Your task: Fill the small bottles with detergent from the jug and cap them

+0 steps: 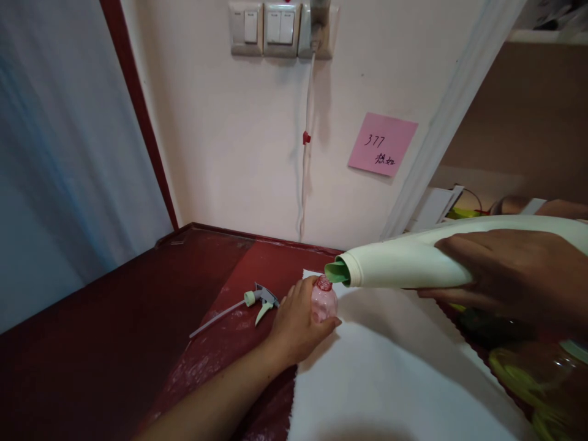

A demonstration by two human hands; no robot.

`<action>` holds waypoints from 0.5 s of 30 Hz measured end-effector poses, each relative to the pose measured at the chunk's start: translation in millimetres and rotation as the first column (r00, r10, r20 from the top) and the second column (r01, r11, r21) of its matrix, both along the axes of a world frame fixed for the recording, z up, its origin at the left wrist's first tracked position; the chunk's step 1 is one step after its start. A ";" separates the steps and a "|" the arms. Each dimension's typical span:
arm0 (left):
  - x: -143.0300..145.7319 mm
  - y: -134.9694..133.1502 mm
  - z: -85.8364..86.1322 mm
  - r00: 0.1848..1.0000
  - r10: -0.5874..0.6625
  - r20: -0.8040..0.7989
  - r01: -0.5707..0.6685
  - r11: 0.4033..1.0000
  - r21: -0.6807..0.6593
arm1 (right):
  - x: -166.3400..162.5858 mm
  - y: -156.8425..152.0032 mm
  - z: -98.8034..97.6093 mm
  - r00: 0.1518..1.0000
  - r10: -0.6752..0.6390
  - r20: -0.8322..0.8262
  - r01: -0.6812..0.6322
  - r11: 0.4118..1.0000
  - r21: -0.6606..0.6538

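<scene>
My left hand [301, 321] is wrapped round a small clear pink bottle [324, 303] with an uncapped, threaded neck. The bottle stands upright at the left edge of a white cloth [390, 367]. In my right hand [514, 269] a large pale green bottle [408, 263] lies tipped nearly on its side. Its green pouring spout [337, 272] points left, just above the pink bottle's neck. No stream of liquid can be made out. A trigger spray head [263, 299] with a long dip tube lies to the left of my left hand.
A dark red table [114, 318] meets the wall behind. A power cord [304, 177] hangs from the socket beside the switches [280, 27]. A pink note [383, 144] is stuck to the wall. To the right are a shelf [546, 38] and a clear yellowish object [528, 373].
</scene>
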State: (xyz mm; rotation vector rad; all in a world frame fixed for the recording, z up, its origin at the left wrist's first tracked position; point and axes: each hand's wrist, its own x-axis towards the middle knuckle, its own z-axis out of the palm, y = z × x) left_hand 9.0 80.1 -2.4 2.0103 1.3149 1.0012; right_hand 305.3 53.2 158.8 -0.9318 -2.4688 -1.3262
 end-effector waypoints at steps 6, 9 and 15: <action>-0.7 0.1 0.0 1.000 -0.004 -0.002 0.004 1.000 -0.002 | 0.3 1.5 0.6 1.000 0.012 0.006 -0.012 1.000 0.001; -0.6 0.0 0.1 1.000 -0.004 0.000 0.004 1.000 0.002 | -0.2 1.8 1.6 1.000 0.028 0.007 -0.028 1.000 0.011; 0.9 -0.2 0.6 1.000 -0.002 0.001 0.002 1.000 -0.001 | -0.2 0.1 1.8 1.000 0.021 0.004 -0.021 1.000 0.003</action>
